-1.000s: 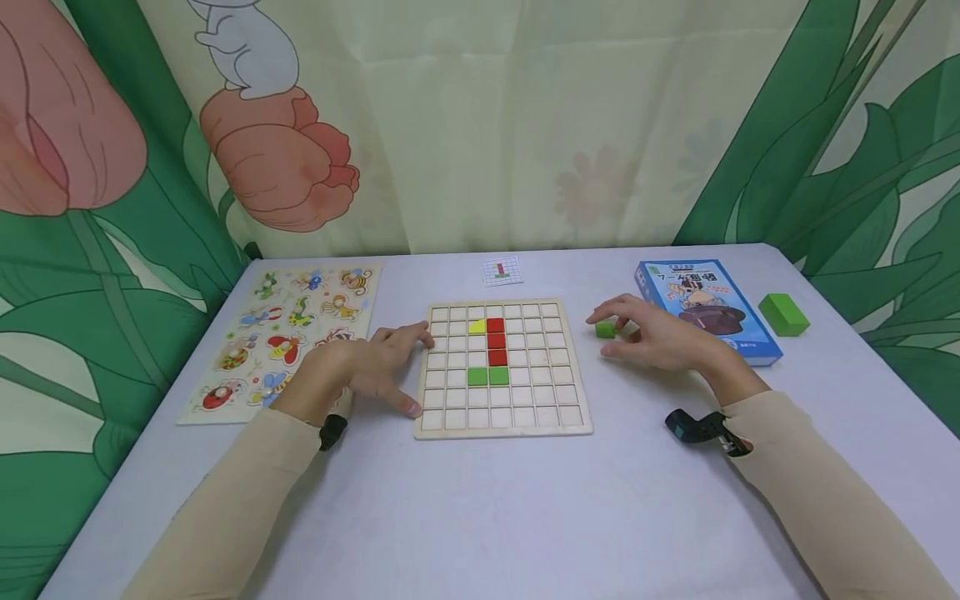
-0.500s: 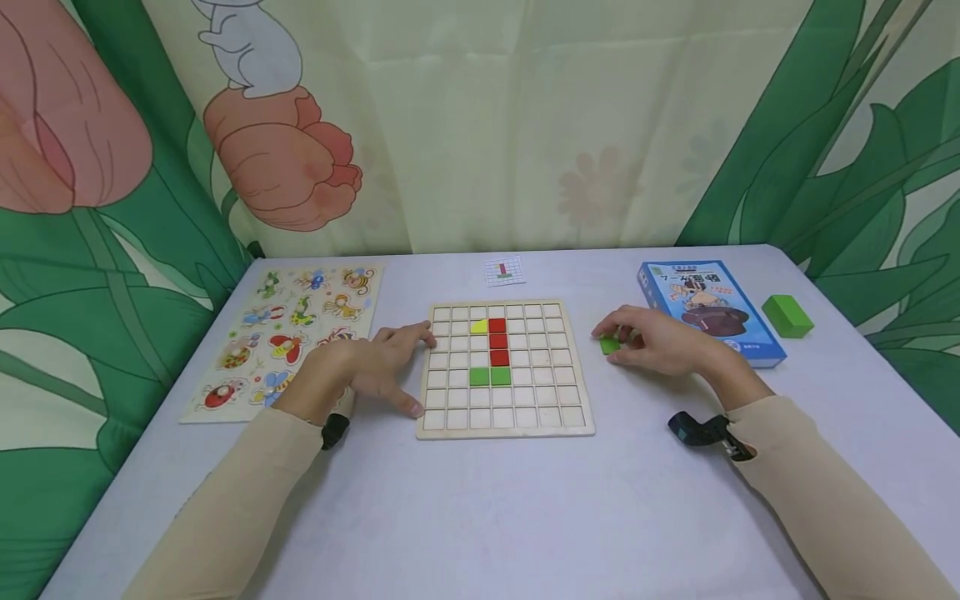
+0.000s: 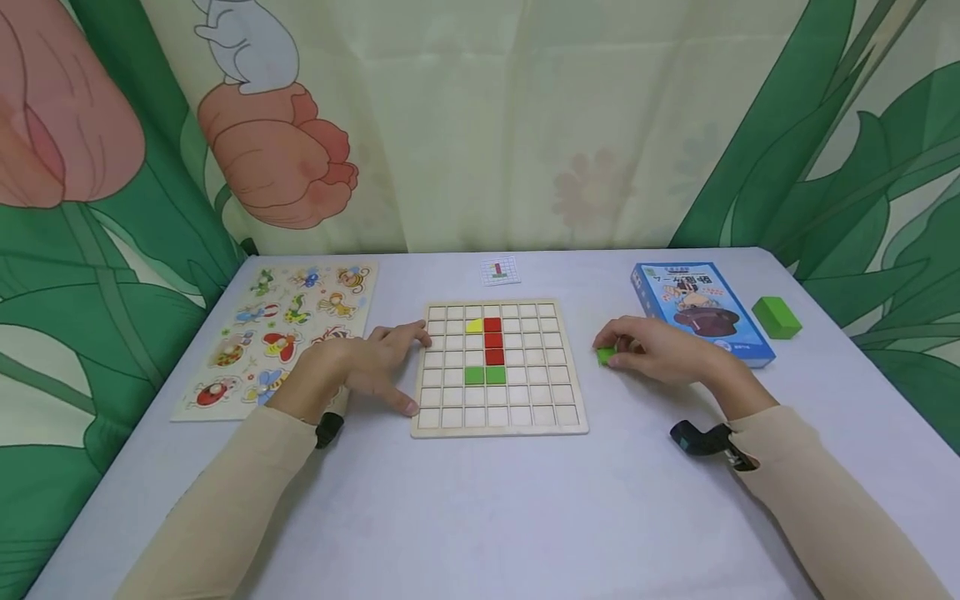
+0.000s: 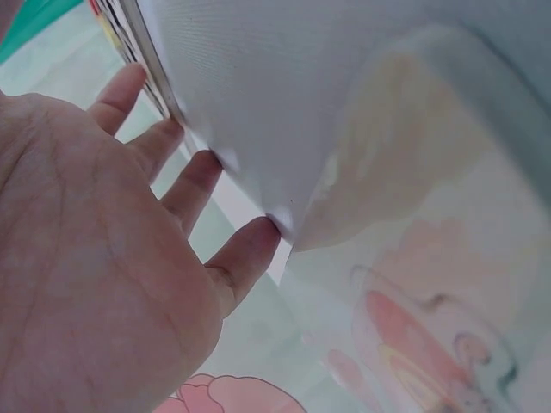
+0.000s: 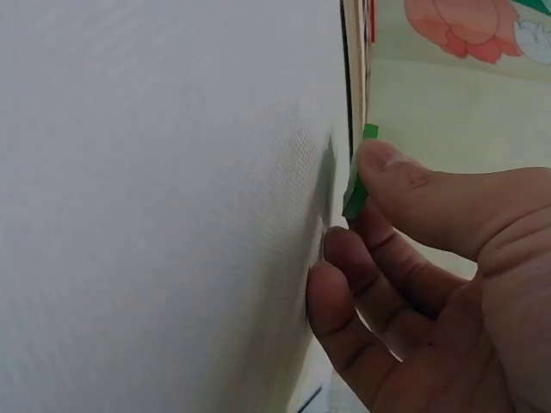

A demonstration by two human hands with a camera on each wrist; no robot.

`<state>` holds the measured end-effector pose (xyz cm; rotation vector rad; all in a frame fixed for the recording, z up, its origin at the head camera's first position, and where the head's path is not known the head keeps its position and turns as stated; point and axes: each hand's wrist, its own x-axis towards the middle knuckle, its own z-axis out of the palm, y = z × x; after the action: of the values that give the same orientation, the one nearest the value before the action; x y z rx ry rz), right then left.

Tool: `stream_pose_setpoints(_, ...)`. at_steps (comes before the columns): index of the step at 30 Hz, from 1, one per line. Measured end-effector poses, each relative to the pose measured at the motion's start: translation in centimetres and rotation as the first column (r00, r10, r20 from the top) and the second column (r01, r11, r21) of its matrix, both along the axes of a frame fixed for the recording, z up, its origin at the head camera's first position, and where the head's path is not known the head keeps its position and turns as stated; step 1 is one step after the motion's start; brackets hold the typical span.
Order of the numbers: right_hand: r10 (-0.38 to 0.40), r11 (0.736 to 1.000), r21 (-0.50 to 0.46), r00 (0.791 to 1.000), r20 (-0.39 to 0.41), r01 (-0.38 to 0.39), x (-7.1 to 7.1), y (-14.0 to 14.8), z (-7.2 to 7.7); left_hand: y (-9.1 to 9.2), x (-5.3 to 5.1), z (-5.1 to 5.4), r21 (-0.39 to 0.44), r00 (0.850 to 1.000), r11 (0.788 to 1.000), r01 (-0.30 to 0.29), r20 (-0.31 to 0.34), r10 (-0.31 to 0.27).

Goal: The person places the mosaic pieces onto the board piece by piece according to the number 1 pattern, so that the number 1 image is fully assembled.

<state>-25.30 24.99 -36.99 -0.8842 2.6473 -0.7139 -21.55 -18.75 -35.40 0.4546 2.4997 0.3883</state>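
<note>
A wooden grid board (image 3: 536, 421) lies flat on the table, with a yellow piece (image 3: 474, 326), several red tiles (image 3: 492, 340) and green tiles (image 3: 484, 375) in its squares. At the board's left edge, my left hand (image 3: 378, 367) has thumb and fingers spread, touching the frame; the left wrist view shows that palm and fingers (image 4: 245, 249). To the right of the board, my right hand (image 3: 660, 350) pinches a small green tile (image 3: 604, 356). In the right wrist view, thumb and fingers hold that tile (image 5: 356, 194) close to the tabletop.
A small card (image 3: 500, 271) printed with a coloured grid lies behind the board. On the left is an insect picture board (image 3: 281, 325). Behind my right hand lies a blue box (image 3: 701, 312), with a green block (image 3: 777, 317) beside it.
My right hand has come down over the green tile, gripped it and drawn it slightly toward me. The left hand stays at the board's edge.
</note>
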Motion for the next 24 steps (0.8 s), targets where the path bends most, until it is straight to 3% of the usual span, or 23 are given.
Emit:
stream_pose_setpoints(7,0.039,0.991,-0.133,0.997,0.06,-0.031,0.3,0.2,0.4,-0.1,-0.4,-0.3,-0.009,1.0,1.0,0.007,-0.015,-0.007)
stream_pose_setpoints(12,0.104,0.974,-0.205,0.993,0.051,-0.091,0.2,-0.1,0.6,0.0,-0.3,-0.4,0.016,1.0,1.0,0.003,-0.007,-0.003)
stream_pose_setpoints(24,0.124,0.962,-0.25,0.991,0.049,-0.107,-0.5,-1.6,0.9,-0.1,-0.2,-0.4,-0.016,1.0,1.0,0.003,-0.027,-0.004)
